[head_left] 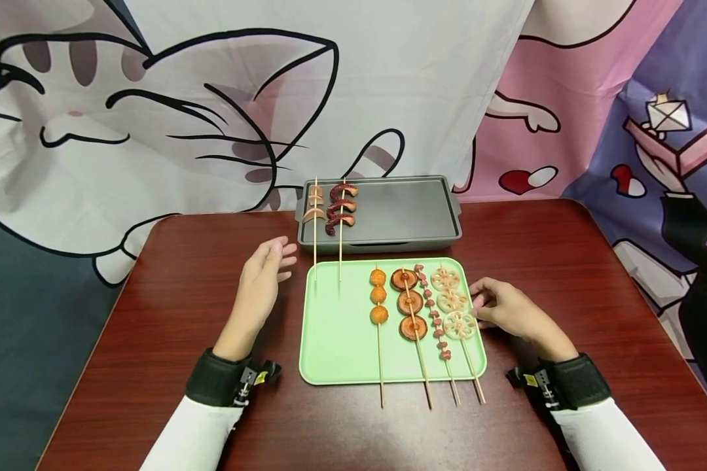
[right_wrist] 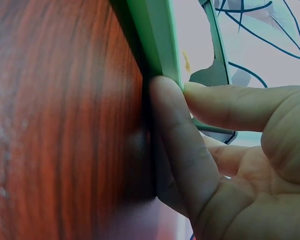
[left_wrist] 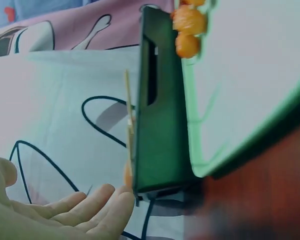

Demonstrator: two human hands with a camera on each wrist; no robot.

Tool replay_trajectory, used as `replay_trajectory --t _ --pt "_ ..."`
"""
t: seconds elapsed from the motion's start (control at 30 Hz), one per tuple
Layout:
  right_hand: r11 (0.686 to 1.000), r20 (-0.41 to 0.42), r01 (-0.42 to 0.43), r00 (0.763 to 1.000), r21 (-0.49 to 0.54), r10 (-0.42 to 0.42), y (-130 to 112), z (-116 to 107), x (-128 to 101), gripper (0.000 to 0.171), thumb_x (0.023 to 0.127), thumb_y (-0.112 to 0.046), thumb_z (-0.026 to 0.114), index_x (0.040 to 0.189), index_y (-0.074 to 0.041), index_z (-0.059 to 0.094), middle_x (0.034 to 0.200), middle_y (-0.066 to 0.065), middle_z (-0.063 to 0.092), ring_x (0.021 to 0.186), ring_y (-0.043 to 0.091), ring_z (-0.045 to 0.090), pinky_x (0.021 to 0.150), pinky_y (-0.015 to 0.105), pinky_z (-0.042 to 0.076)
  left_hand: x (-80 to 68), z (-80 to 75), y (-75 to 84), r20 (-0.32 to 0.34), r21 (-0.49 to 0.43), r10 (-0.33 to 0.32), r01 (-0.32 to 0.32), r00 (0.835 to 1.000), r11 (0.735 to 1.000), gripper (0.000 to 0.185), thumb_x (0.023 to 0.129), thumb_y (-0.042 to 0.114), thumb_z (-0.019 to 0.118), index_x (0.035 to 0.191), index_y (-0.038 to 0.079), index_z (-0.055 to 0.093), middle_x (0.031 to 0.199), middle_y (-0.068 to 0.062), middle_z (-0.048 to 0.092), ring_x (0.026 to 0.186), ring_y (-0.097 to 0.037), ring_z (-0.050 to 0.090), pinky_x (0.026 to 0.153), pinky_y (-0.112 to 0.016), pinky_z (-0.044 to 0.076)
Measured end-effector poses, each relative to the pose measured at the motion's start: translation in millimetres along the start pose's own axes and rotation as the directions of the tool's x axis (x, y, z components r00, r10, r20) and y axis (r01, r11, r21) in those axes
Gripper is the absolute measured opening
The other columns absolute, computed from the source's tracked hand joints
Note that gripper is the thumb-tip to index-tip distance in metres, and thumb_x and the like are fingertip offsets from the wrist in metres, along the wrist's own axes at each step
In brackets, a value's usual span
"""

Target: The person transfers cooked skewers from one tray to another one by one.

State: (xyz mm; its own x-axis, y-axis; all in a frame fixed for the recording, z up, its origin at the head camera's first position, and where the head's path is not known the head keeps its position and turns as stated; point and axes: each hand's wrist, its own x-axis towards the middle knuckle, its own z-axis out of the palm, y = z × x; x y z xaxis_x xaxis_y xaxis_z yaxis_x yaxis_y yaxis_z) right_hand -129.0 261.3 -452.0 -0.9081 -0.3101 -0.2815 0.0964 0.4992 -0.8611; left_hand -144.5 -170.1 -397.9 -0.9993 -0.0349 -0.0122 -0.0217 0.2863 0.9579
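Green tray [head_left: 336, 340] lies flat on the counter, rounded corners, raised rim, long side running away from the person. Four skewers lie on its right half, sticks pointing toward the person and overhanging the near rim: orange balls skewer [head_left: 378, 296], brown mushroom-slice skewer [head_left: 410, 304], small dark-red bits skewer [head_left: 433, 318], lotus-root skewer [head_left: 455, 306] nearest the right rim. Right hand [head_left: 509, 313] touches that right rim; wrist view shows fingertips [right_wrist: 165, 95] against the rim edge.
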Motion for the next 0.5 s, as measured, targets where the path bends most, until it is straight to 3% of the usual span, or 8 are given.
replay_trajectory --t 0.2,0.37,0.5 --pt "1.000 0.003 -0.005 1.000 0.005 0.005 -0.4 -0.1 -0.4 0.035 0.094 0.006 0.066 0.126 0.015 0.053 0.095 0.017 0.061 0.081 0.017 0.065 0.067 0.029 0.066 12.3 2.3 10.0 -0.002 -0.148 0.003 -0.003 1.000 0.989 0.053 0.113 0.036 0.036 0.152 0.001 0.047 0.146 -0.022 0.058 0.118 -0.029 0.069 0.087 -0.022 0.063" --pt "1.000 0.006 -0.005 1.000 0.013 0.005 -0.4 -0.7 -0.2 0.035 0.094 0.007 0.065 0.126 0.014 0.053 0.095 0.016 0.060 0.080 0.016 0.065 0.067 0.029 0.066 17.9 5.5 15.9 0.028 -0.243 0.010 -0.003 1.000 0.970 0.054 0.112 0.037 0.043 0.151 -0.001 0.047 0.143 -0.026 0.060 0.102 -0.021 0.076 0.077 -0.030 0.067" --pt "1.000 0.005 -0.010 1.000 0.009 0.010 0.0 -0.5 -0.2 0.035 0.095 0.006 0.065 0.126 0.014 0.053 0.095 0.017 0.061 0.081 0.017 0.065 0.067 0.029 0.066 20.4 9.8 20.4 0.091 -0.210 0.021 -0.001 0.996 0.978 0.052 0.111 0.032 0.049 0.149 -0.002 0.049 0.137 -0.027 0.063 0.100 -0.028 0.077 0.074 -0.035 0.067"
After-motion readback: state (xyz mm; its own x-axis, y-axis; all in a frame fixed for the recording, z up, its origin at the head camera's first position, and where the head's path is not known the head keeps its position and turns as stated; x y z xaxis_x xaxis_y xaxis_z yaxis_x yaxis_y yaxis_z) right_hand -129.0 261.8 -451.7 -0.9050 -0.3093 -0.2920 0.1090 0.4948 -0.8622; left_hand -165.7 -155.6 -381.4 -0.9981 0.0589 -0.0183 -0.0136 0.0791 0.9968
